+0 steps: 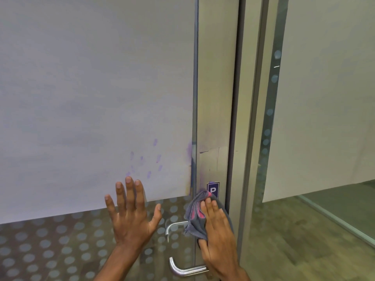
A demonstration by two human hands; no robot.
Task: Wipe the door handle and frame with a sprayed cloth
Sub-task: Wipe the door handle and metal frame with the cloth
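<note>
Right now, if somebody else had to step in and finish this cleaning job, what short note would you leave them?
Right hand: presses the grey-and-pink cloth flat on the metal door frame, just below the small blue sign.
Left hand: open, empty, fingers spread in front of the glass door.
Door handle: lower, by the right wrist, cloth not on it.
Done: cannot tell.
Left: purple smudges higher on the paper-covered glass.

Office bldg: dotted glass door (50,246) w/ metal frame (217,78).

One head-worn camera faces the door (97,88) from close up. It tilts slightly down, toward the handle (186,269).
</note>
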